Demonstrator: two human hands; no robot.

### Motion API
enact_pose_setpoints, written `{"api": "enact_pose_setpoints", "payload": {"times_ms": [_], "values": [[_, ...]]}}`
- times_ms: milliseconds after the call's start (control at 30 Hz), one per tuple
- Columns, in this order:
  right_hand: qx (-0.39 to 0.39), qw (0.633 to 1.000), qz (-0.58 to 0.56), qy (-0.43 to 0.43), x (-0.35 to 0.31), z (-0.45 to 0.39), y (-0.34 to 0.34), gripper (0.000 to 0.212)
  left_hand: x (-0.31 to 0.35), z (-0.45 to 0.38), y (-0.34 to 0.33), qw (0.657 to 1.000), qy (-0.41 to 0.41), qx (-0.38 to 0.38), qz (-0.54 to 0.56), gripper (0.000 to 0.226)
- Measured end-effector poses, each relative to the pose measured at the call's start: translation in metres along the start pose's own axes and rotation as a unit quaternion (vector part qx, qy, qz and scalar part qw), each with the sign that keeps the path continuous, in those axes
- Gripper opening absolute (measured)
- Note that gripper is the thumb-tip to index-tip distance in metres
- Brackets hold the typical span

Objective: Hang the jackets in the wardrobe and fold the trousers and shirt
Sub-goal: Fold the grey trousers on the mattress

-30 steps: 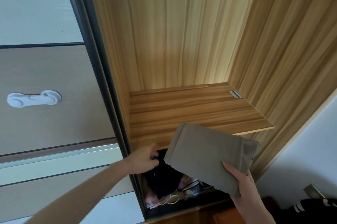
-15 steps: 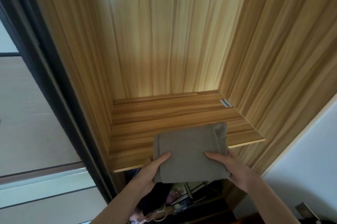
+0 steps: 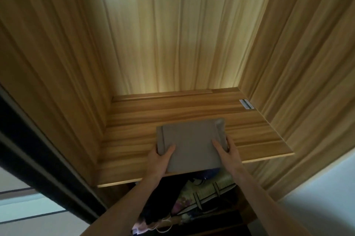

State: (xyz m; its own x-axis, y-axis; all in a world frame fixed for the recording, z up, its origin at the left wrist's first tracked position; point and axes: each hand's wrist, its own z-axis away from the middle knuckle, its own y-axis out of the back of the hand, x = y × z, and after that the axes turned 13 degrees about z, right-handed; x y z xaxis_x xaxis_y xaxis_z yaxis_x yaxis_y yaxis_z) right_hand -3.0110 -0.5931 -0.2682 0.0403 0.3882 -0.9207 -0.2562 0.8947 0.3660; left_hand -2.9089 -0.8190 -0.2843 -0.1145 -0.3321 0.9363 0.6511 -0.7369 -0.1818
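Head view: folded grey garment [image 3: 190, 145] lies flat on wooden wardrobe shelf [image 3: 253, 136], near its front edge, slightly overhanging. Left hand [image 3: 160, 160] grips the garment's left-front corner, right hand [image 3: 227, 151] its right edge, thumbs on top. Bare shelf behind and both sides. Patterned bag [image 3: 203, 195] below shelf.

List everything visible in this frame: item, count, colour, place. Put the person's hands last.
Folded garment: one, grey-brown, on the wooden shelf, front edge overhanging slightly.
Wooden shelf: one, striped brown, inside the wardrobe.
Metal fitting: one, silver, shelf's back right corner.
Patterned bag: one, pale floral with light straps, below the shelf.
Dark items: count unclear, black, below the shelf.
Sliding door frame: one, black, left.
Left hand: holds the garment's left edge.
Right hand: holds its right edge.
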Motion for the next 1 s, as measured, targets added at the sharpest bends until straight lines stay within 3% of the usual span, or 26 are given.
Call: {"api": "enact_pose_setpoints", "payload": {"times_ms": [300,433,500,633,733,1000], "values": [[-0.025,0.999,0.034,-0.011,0.021,-0.055,0.001,0.036,-0.030,-0.039,-0.021,0.999,-0.021,0.018,-0.040,0.063],[-0.028,0.998,0.062,-0.015,0.033,-0.060,-0.002,0.027,-0.032,-0.043,-0.022,0.992,-0.030,0.031,-0.122,0.069],[-0.029,0.996,0.085,-0.016,0.036,-0.061,-0.004,0.037,-0.032,-0.043,-0.022,0.984,-0.038,0.039,-0.170,0.072],[-0.009,0.979,0.204,-0.020,0.034,-0.063,-0.010,0.057,-0.029,-0.041,-0.023,0.956,-0.045,0.068,-0.283,0.077],[0.025,0.956,0.292,-0.012,0.031,-0.060,-0.017,0.069,-0.026,-0.037,-0.026,0.926,-0.093,0.075,-0.359,0.078],[0.053,0.940,0.330,0.071,0.017,-0.036,-0.008,0.075,-0.002,-0.020,-0.018,0.856,-0.254,-0.026,-0.450,0.061]]}}
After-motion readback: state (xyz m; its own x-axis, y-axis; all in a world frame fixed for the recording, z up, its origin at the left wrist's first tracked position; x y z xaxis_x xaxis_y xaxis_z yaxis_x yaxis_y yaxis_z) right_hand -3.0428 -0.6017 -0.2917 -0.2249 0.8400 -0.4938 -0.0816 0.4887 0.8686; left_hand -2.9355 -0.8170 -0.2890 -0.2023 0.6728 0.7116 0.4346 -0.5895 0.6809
